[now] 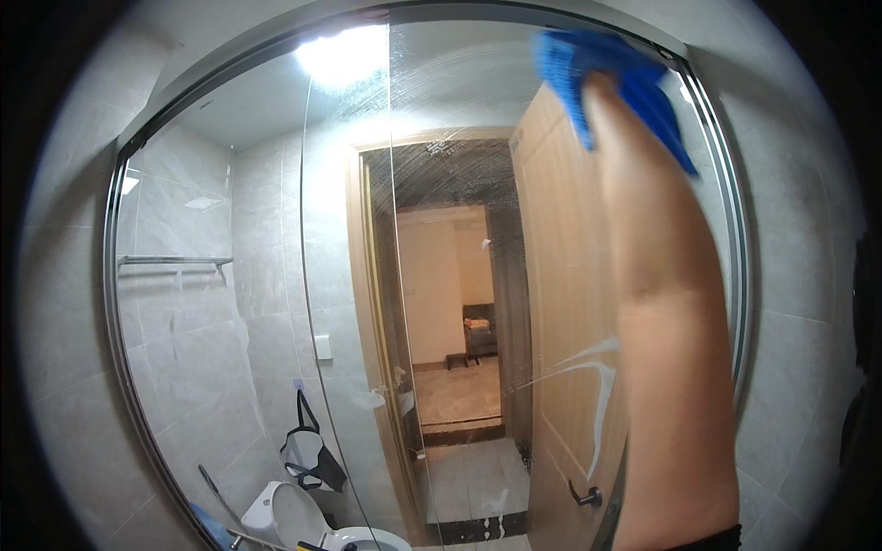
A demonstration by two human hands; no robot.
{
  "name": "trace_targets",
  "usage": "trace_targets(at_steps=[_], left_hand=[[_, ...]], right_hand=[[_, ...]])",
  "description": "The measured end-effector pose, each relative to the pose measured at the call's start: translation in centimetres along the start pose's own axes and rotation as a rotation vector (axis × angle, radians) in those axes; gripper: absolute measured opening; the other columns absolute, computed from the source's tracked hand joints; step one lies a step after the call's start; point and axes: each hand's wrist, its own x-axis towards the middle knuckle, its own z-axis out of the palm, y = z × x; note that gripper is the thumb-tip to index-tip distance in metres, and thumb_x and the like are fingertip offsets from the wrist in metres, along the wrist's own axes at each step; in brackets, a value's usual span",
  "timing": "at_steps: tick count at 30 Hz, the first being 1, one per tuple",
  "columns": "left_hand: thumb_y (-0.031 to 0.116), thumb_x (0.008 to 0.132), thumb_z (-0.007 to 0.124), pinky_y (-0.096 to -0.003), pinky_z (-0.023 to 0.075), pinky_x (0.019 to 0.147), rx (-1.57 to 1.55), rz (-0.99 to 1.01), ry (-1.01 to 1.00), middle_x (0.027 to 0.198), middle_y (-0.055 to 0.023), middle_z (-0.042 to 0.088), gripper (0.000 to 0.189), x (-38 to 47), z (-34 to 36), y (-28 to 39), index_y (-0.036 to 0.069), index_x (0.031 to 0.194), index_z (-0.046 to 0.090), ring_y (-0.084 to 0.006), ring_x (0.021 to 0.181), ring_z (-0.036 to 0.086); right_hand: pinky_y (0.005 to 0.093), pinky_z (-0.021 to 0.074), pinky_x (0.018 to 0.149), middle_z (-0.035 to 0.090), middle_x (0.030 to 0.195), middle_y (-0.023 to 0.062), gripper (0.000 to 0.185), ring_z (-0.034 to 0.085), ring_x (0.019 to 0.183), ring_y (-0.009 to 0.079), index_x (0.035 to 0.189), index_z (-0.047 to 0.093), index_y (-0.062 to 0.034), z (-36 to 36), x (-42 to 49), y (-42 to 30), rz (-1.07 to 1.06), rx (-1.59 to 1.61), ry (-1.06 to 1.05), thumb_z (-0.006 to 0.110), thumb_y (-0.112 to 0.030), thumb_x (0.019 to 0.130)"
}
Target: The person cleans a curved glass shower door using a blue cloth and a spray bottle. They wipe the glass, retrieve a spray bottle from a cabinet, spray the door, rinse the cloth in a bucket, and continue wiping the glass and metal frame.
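My right hand [601, 86], blurred, is closed on a blue cloth [644, 93] at the upper right of a glass shower partition [455, 76]. The cloth lies against the pane just under the dark metal top rail [496, 9], and its loose end hangs down beside my wrist. Wet streaks arc across the upper glass. White foam [603, 406] runs down the pane left of my forearm, with smaller spots lower down. My fingers are mostly hidden by the cloth. My left hand is out of view.
Through the glass stand an open wooden door [561, 275] with a dark handle [586, 494], a toilet [293, 510] with its lid up, a hanging bag [313, 458] and a metal towel rack [176, 260]. A metal side frame [739, 275] and tiled wall [792, 275] border my right arm.
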Motion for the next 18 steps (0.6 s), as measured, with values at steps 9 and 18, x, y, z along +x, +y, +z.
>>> trace_targets(at_steps=[9, 18], left_hand=[[0.027, 0.075, 0.062, -0.0433, 0.0508, 0.064, 0.009, 0.010, 0.003, 0.080, -0.0063, 0.062, 0.027, 0.3, 0.0, 0.1, 0.014, 0.098, 0.065, -0.0327, 0.083, 0.061], [0.027, 0.076, 0.063, -0.0431, 0.0507, 0.066, 0.008, 0.054, -0.017, 0.082, -0.0066, 0.062, 0.027, 1.2, -2.1, 0.6, 0.013, 0.100, 0.064, -0.0326, 0.087, 0.060]], right_hand=[[0.0495, 0.0221, 0.112, 0.027, 0.151, 0.0070, 0.074, 0.028, 0.138, 0.0300, 0.144, 0.033, -0.0267, -8.4, 0.7, -19.4, -0.427, 0.733, 0.177, 0.046, -0.066, 0.083], [0.0438, 0.0257, 0.112, 0.030, 0.148, 0.0176, 0.078, 0.034, 0.133, 0.0375, 0.147, 0.025, -0.0252, 6.3, 2.2, 9.7, 0.155, 0.591, 0.072, 0.025, -0.074, 0.086]])
